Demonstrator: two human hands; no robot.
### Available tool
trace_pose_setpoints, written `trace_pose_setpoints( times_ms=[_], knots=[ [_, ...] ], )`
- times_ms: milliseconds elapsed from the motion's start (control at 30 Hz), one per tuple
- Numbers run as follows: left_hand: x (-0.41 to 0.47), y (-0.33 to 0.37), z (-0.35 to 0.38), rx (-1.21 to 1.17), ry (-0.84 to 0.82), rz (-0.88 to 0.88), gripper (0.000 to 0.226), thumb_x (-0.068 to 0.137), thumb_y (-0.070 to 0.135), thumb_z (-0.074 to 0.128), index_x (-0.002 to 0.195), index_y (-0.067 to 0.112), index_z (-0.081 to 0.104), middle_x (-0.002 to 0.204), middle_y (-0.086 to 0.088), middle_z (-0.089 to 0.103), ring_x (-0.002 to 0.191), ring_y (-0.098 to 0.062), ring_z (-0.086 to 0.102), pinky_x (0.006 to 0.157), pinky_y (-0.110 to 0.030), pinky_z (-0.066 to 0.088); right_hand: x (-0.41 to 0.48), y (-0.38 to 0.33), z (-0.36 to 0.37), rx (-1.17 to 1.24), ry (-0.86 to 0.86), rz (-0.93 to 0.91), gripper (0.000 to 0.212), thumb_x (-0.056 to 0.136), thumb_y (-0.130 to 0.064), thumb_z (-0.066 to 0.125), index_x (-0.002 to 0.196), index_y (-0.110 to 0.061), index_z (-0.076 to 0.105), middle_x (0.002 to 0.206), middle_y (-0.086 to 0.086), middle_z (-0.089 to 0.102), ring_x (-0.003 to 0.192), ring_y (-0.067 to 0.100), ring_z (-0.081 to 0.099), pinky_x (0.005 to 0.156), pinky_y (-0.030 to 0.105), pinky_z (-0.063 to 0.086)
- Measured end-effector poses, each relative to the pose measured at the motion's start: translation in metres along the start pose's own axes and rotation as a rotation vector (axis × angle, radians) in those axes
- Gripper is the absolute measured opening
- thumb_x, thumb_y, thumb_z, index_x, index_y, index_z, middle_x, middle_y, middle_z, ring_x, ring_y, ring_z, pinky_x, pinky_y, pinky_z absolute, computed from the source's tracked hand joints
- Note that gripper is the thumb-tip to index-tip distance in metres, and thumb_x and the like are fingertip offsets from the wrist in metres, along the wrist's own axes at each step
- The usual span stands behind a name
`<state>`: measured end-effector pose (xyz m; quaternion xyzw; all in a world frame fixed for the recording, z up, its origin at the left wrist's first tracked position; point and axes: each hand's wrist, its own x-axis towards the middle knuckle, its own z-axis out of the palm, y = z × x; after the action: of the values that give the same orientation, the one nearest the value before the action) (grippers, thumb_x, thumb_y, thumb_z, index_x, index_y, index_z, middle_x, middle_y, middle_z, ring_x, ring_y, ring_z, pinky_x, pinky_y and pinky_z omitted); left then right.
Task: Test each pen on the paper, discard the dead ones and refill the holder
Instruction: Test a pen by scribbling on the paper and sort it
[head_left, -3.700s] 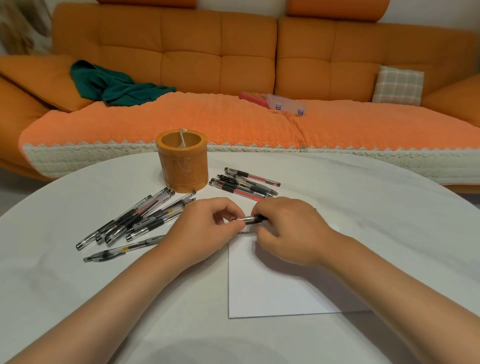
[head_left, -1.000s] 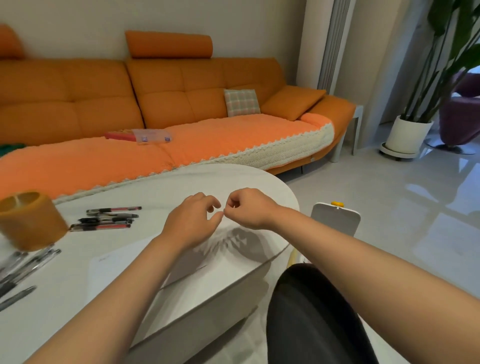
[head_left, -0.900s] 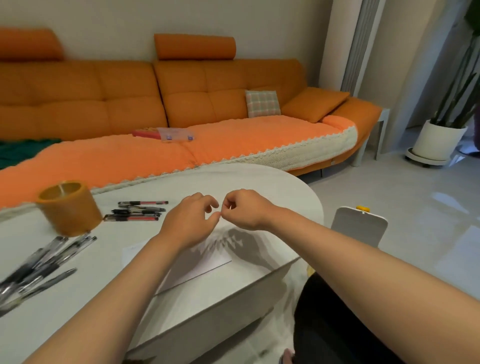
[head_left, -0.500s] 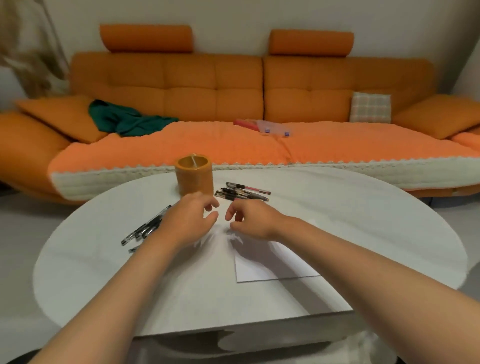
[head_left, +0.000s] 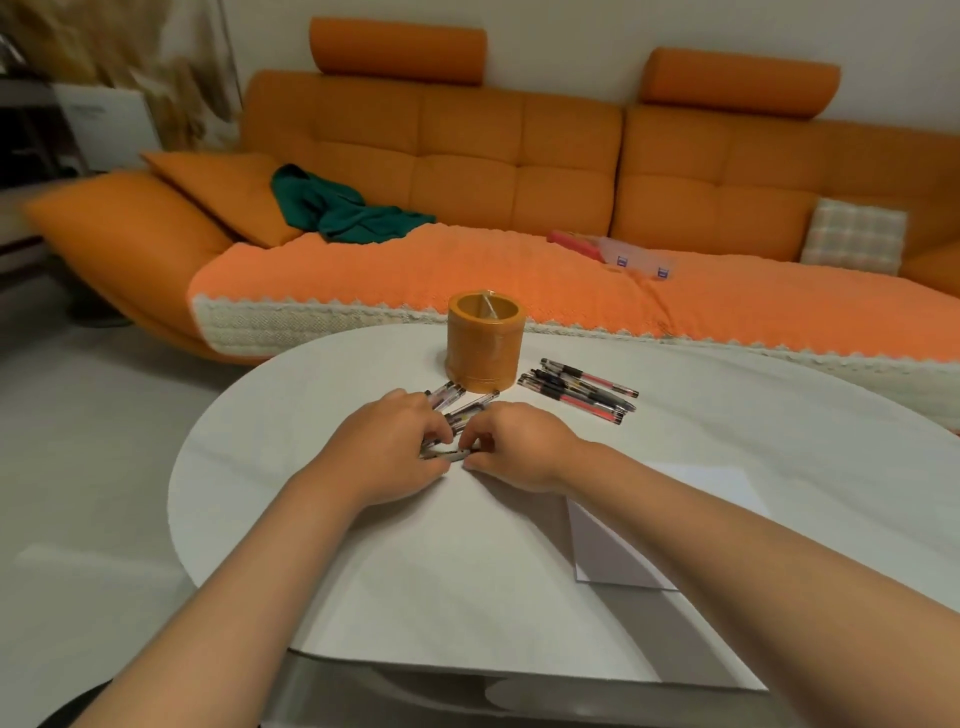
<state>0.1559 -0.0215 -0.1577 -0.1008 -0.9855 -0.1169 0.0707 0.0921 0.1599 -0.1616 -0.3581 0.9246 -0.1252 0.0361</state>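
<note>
An orange round pen holder (head_left: 485, 343) stands at the far middle of the white table (head_left: 426, 571). Just in front of it lies a loose pile of pens (head_left: 460, 408), partly hidden under my left hand (head_left: 387, 449). My left hand's fingers curl over one pen (head_left: 445, 455) from this pile. My right hand (head_left: 517, 447) pinches that pen's other end. A second group of pens (head_left: 576, 391), some with red grips, lies to the right of the holder. The white paper (head_left: 613, 551) lies to the right under my right forearm.
An orange sofa (head_left: 519, 171) with an orange knitted cover runs behind the table. On it lie a green cloth (head_left: 343, 208), a clear plastic box (head_left: 636, 257) and a checked cushion (head_left: 852, 241). The table's near edge (head_left: 519, 673) is straight.
The view swung from the floor at the right back to the table. My hands, empty then, have moved forward and left onto the pile by the holder and closed on a pen.
</note>
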Motion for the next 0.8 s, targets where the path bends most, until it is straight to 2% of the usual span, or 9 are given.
trace_pose_setpoints(
  times_ms=[133,333,433,567,633,700,800],
  knots=[
    [0.002,0.004,0.003,0.016,-0.019,-0.001,0.031,0.085,0.046,0.066,0.115,0.039,0.066,0.109,0.011,0.058,0.108,-0.013,0.048,0.086,-0.032,0.045,-0.002,0.007,0.0,0.008,0.045,-0.019,0.014,0.091,-0.037,0.066,0.098,-0.026,0.071,0.096,-0.006,0.058,0.09,0.018,0.058,0.073,0.035,0.049],
    [0.006,0.014,0.003,0.009,-0.004,-0.012,0.022,0.09,0.039,0.058,0.11,0.04,0.067,0.103,0.014,0.063,0.101,-0.013,0.057,0.081,-0.031,0.047,-0.022,0.029,-0.016,0.038,0.144,-0.025,0.012,0.096,-0.032,0.06,0.099,-0.024,0.068,0.099,-0.01,0.054,0.086,0.015,0.056,0.073,0.036,0.049],
    [0.011,0.025,0.003,0.019,-0.021,-0.002,0.025,0.091,0.037,0.056,0.114,0.04,0.065,0.105,0.016,0.064,0.099,-0.012,0.058,0.082,-0.031,0.048,-0.031,0.043,-0.021,0.14,0.165,0.017,0.009,0.097,-0.029,0.059,0.098,-0.024,0.067,0.098,-0.011,0.06,0.082,0.01,0.055,0.077,0.036,0.049],
    [0.022,0.038,0.012,0.016,0.005,-0.003,0.02,0.095,0.038,0.054,0.112,0.038,0.063,0.103,0.015,0.066,0.092,-0.012,0.055,0.073,-0.03,0.044,-0.045,0.062,-0.022,0.278,0.219,0.063,0.008,0.097,-0.027,0.058,0.095,-0.026,0.066,0.092,-0.018,0.062,0.083,0.004,0.056,0.075,0.03,0.044],
    [0.028,0.045,0.018,-0.035,0.015,0.002,0.018,0.096,0.039,0.053,0.111,0.038,0.063,0.103,0.016,0.065,0.089,-0.009,0.052,0.071,-0.03,0.041,-0.051,0.073,-0.02,0.163,0.293,0.045,0.009,0.096,-0.026,0.06,0.099,-0.028,0.068,0.097,-0.015,0.066,0.093,0.011,0.057,0.088,0.035,0.046],
    [0.035,0.056,0.023,-0.131,0.036,0.019,0.018,0.096,0.041,0.053,0.11,0.038,0.064,0.103,0.018,0.064,0.085,-0.004,0.053,0.072,-0.031,0.045,-0.055,0.081,-0.018,-0.002,0.339,0.001,0.018,0.094,-0.026,0.06,0.11,-0.029,0.069,0.105,-0.011,0.069,0.106,0.018,0.055,0.102,0.039,0.039],
    [0.043,0.075,0.031,-0.331,0.086,0.047,0.015,0.094,0.04,0.06,0.105,0.036,0.068,0.094,0.02,0.063,0.077,0.0,0.055,0.069,-0.029,0.046,-0.061,0.088,-0.016,-0.141,0.312,-0.116,0.028,0.095,-0.028,0.055,0.12,-0.029,0.065,0.104,-0.01,0.068,0.102,0.017,0.054,0.097,0.036,0.036]
  ],
)
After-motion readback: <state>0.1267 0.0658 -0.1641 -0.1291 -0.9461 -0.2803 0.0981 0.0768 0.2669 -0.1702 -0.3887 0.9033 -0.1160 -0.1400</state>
